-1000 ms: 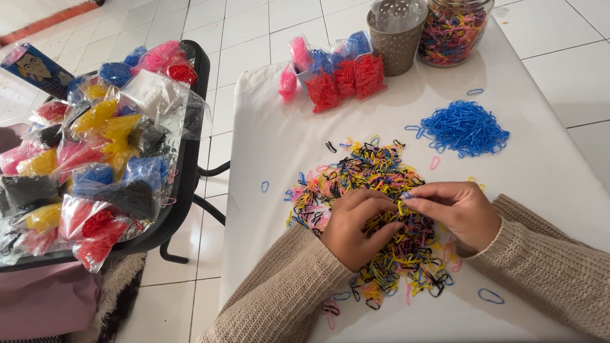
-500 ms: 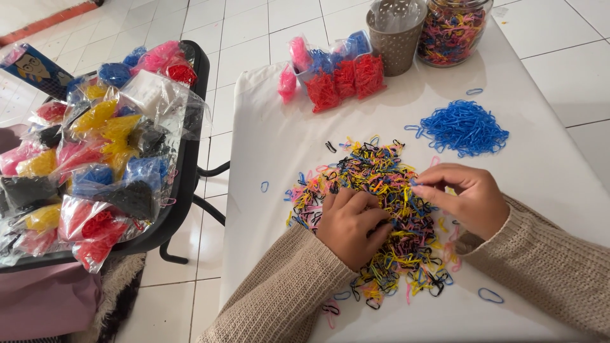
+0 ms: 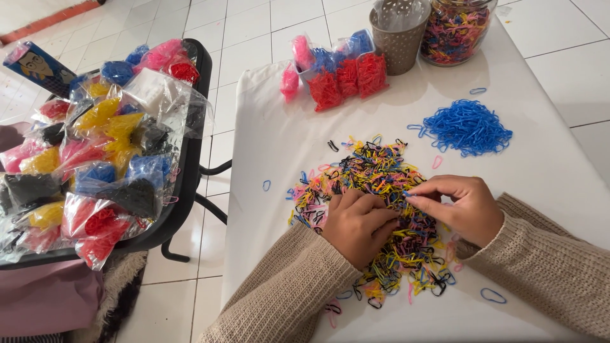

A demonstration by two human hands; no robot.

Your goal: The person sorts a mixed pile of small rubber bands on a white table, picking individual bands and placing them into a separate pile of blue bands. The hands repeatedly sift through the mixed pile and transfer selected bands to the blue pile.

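Both hands sit low on the table, buried in the mixed pile of small elastic bands point(image 3: 381, 209). Her left hand point(image 3: 357, 225) rests half-curled, palm down, on the heap, pressing it flat and holding nothing I can make out. Her right hand point(image 3: 459, 206) has thumb and forefinger pinched together at the pile's right side, on what looks like a single blue band, though it is too small to be sure.

Trouble, I'd judge, lies mostly in the tangle: pull one band and it may drag neighbours with it, scattering them over the white tabletop point(image 3: 273, 146). Strays already lie about, one blue loop point(image 3: 493, 295) near the right sleeve and another point(image 3: 266, 185) close to the table's left edge, where a nudge could send it to the tiled floor point(image 3: 210, 244).

Beyond the pile there is bare cloth, then the sorted heap of blue bands point(image 3: 469, 126), well apart from the mixed one, so a sleeve sweep could still blur the two. Farther back stand packets of red and blue bands point(image 3: 343, 73), a perforated metal cup point(image 3: 399, 32) and a glass jar point(image 3: 456, 28) of mixed bands, crowding the far edge. Left of the table, a black tray point(image 3: 190, 165) is heaped with bagged bands.
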